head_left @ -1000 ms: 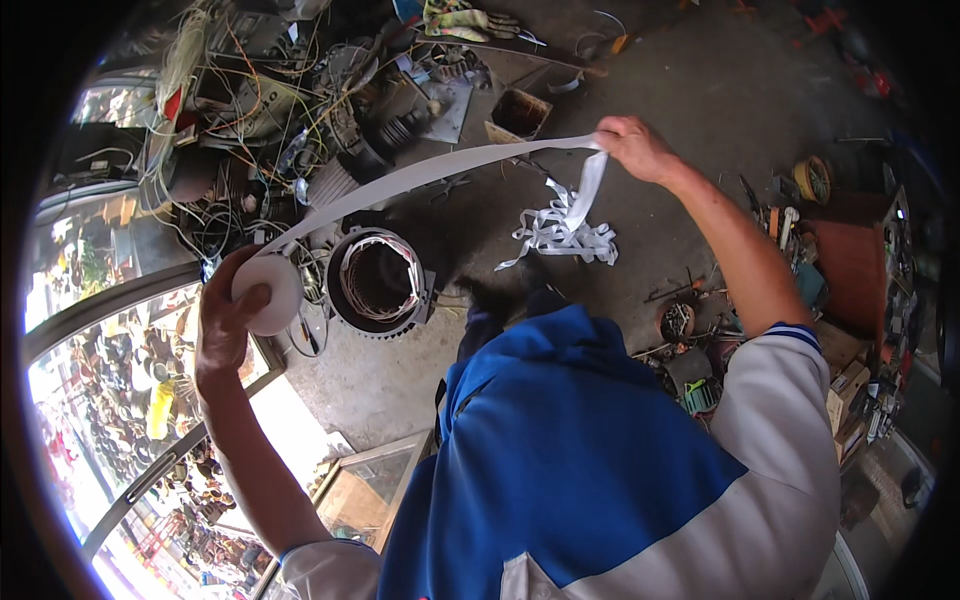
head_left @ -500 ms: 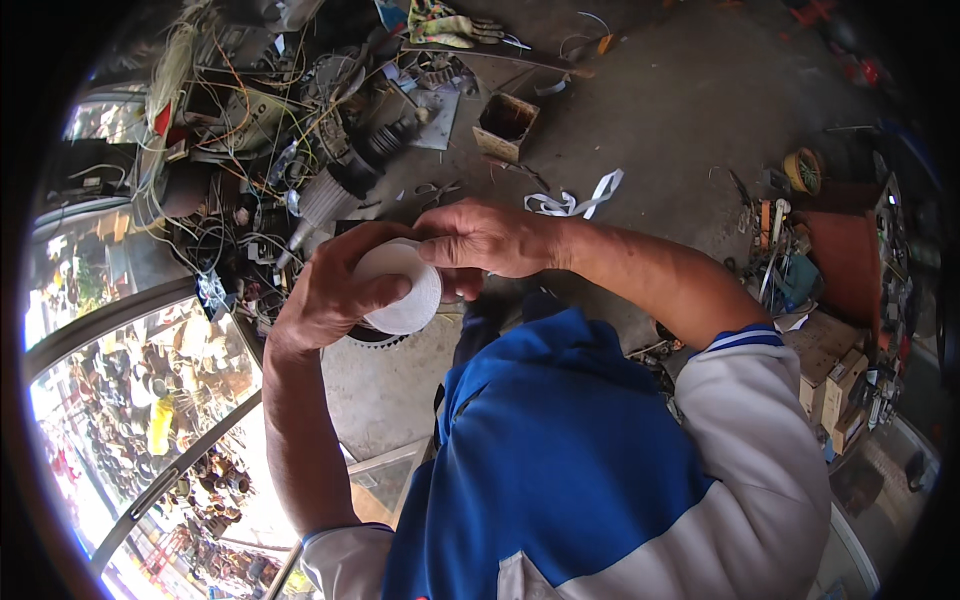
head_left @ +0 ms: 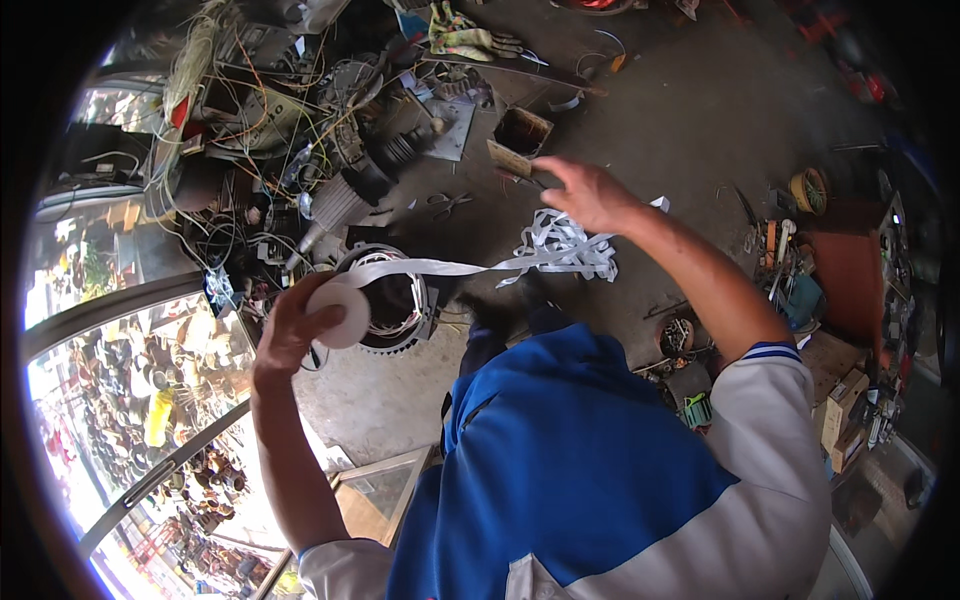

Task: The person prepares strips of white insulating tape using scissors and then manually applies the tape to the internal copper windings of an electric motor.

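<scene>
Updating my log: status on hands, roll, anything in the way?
Left hand gripping white roll. Right hand, index extended, grip unclear. Strip runs to loose pile. Round housing underneath strip.

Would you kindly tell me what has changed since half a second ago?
The right hand has left the white roll and moved right and slightly forward, over the heap of white strip. The left hand, still holding the roll, has moved left. A loose length now shows running from roll toward heap. The open box stays on the floor.
</scene>
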Motion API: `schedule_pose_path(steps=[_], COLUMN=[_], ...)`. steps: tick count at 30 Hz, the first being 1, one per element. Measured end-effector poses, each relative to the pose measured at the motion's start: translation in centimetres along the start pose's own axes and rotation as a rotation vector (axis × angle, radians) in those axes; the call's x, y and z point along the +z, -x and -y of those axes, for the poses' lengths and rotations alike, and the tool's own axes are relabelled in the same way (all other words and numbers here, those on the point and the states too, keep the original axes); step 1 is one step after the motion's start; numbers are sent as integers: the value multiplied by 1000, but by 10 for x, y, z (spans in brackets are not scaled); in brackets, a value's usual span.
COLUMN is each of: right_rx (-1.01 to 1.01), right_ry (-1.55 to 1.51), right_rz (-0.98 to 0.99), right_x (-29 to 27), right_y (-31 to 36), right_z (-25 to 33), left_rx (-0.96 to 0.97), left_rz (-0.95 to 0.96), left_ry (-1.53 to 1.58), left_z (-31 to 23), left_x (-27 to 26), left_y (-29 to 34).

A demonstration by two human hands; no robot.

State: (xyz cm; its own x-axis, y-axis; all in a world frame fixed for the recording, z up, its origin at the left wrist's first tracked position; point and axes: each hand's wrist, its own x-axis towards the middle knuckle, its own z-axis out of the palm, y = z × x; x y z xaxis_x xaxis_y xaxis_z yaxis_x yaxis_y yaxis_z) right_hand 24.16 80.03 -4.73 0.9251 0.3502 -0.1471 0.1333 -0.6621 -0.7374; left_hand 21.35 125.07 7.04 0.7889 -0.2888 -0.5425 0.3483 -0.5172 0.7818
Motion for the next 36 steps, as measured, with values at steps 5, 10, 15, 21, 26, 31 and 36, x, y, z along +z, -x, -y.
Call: schedule_pose_path(steps=[5, 10, 15, 21, 26, 31, 36], right_rx=[2, 384, 453, -52, 163, 122, 105], right_ry=[-906, -436, 623, -364, -750, -364, -130], right_rz=[496, 108, 30, 325, 362, 207, 216], right_x=[45, 37, -20, 68, 97, 100, 120], right_y=[10, 21, 66, -17, -55, -60, -62], right_z=[125, -68, -139, 80, 123, 133, 135], left_rx=[133, -15, -110, 31, 204, 218, 249], left_rz=[253, -120, -157, 264, 184, 227, 274], left_ry=[-48, 102, 124, 64, 142, 158, 180], left_z=[-70, 19, 79, 15, 3, 18, 66], left_x=[66, -19, -45, 52, 44, 30, 24], left_y=[-21, 34, 54, -22, -63, -72, -81])
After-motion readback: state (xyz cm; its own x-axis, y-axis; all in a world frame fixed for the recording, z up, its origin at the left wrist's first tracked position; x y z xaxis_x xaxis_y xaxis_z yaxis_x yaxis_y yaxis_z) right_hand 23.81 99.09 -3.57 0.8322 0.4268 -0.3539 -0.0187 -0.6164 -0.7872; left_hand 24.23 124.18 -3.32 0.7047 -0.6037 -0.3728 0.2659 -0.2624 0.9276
